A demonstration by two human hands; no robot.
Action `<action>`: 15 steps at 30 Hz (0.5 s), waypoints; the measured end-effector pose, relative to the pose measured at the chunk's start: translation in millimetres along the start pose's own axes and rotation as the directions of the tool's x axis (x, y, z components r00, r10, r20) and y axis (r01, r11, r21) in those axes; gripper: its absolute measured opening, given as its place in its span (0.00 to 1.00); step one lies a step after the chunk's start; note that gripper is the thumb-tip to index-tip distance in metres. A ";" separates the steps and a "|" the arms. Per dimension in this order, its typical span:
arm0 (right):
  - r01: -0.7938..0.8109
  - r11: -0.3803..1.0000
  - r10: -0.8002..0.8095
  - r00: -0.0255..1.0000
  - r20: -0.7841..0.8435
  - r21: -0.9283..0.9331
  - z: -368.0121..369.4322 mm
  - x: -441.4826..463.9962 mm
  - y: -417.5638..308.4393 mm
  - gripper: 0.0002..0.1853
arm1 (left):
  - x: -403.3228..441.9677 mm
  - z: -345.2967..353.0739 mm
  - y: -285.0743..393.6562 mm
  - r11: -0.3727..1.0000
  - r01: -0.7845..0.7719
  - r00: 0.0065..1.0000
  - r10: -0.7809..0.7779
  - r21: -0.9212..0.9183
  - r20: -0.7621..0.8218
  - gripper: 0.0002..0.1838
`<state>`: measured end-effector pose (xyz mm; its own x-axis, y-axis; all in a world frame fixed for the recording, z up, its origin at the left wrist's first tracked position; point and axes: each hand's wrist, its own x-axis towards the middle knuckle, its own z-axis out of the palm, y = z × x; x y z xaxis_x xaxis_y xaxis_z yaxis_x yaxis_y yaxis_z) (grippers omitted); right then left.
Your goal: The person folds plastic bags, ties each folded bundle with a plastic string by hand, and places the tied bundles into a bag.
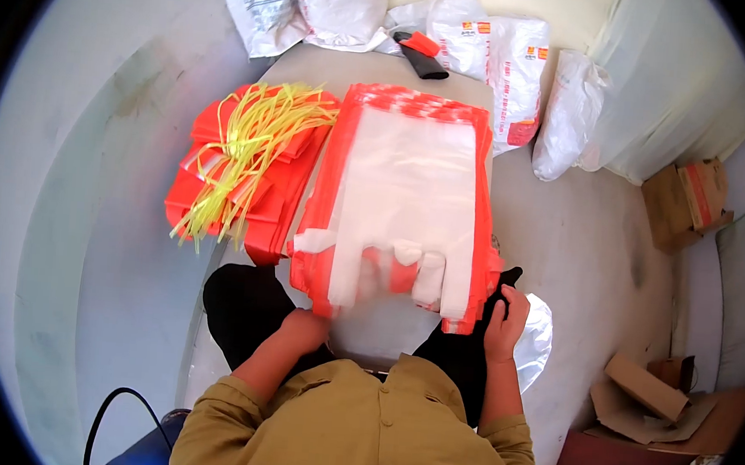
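Observation:
A stack of red-and-white plastic vest bags (408,174) lies flat in front of me, its cut-out handles towards my lap. My left hand (303,331) is closed beside the stack's near left corner, above my black trouser leg. Its fingertips are hidden, so what it holds, if anything, does not show. To the right of the stack, my right hand (506,324) has its fingers bent around the edge of something black (507,285) that I cannot make out. Left of the stack lie folded red bags (284,200) with a bunch of yellow plastic ties (245,133) on top.
White printed sacks (513,78) stand along the far edge, with a black-and-red roll (423,59) before them. Cardboard boxes (685,203) sit at the right, and opened cardboard (650,403) lies nearer. A blue object (137,449) with a black cable is at lower left.

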<state>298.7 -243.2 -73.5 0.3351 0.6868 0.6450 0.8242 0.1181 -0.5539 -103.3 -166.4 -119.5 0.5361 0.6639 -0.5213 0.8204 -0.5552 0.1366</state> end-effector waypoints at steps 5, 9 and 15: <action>0.307 0.950 -0.308 0.883 0.354 0.061 19.9 33.5 -72.4 0.18 | 2.6 4.1 -3.1 0.996 0.025 1.000 -0.025 -0.086 0.006 0.16; 0.397 0.911 -0.402 0.787 0.467 0.114 66.4 55.9 -110.4 0.31 | 4.1 3.8 -5.3 0.997 -0.013 1.000 0.013 -0.078 -0.009 0.17; 0.215 0.975 -0.216 0.847 0.486 0.058 117.7 59.9 -108.5 0.35 | -0.5 10.0 -10.1 0.994 -0.066 0.995 0.059 -0.092 -0.078 0.17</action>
<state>175.6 -130.4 -36.7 -0.1161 0.9049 0.4096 0.8488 0.3046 -0.4322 -113.9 -166.2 -129.0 0.5976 0.6670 -0.4450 0.7979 -0.5495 0.2479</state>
